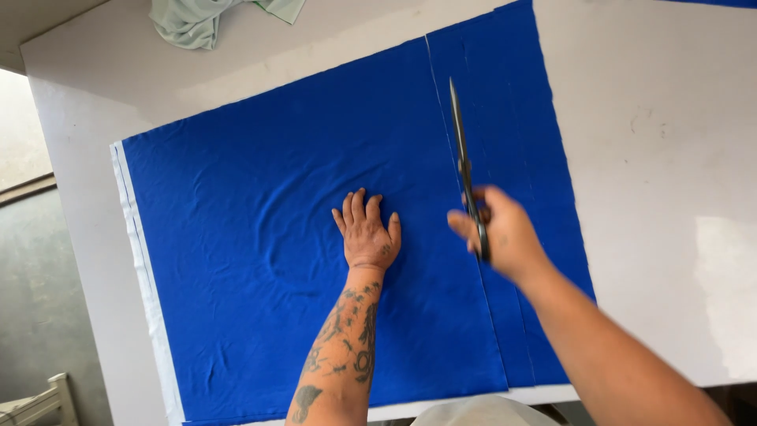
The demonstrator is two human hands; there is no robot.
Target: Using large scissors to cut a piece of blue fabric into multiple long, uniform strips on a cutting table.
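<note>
A large blue cloth [260, 213] lies spread flat on a white table [662, 173]. A straight cut line [441, 110] runs down it right of the middle, splitting off a narrow blue strip [520, 142]. My left hand [366, 233] rests palm down on the wide part of the cloth, fingers together. My right hand [501, 233] hovers over the cut line and grips a pair of dark scissors [465, 166]. Their blades are closed and point away from me.
A crumpled pale green cloth [197, 20] lies at the table's far edge. A white band [138, 260] edges the blue cloth on the left. Left of the table are a grey floor and the corner of a pale wooden piece [35, 402].
</note>
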